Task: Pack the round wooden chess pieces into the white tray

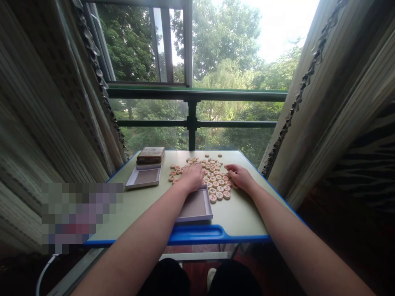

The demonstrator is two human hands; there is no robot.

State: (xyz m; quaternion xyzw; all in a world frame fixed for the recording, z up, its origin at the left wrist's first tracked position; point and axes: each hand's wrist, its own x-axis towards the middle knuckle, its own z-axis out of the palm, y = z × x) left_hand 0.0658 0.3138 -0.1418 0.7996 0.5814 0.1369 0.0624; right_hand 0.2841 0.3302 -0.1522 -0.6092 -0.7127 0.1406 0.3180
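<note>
Round wooden Chinese chess pieces (216, 184) with red and dark characters lie in a loose cluster on the table. My left hand (191, 177) rests palm down over the left part of the cluster, fingers stretched forward and covering some pieces. At the cluster's right edge, my right hand (240, 175) touches the outer pieces with its fingers loosely bent and apart. Neither hand visibly grips a piece. A shallow open box tray (195, 218) sits below my left hand, partly hidden by my forearm.
The pale green table (247, 218) has a blue rim. At the back left, a closed flat box (151, 153) stands beside another shallow box part (142, 184). A blurred-out object (83, 213) is at the left edge. Curtains flank the window, with a green railing (240, 95) behind.
</note>
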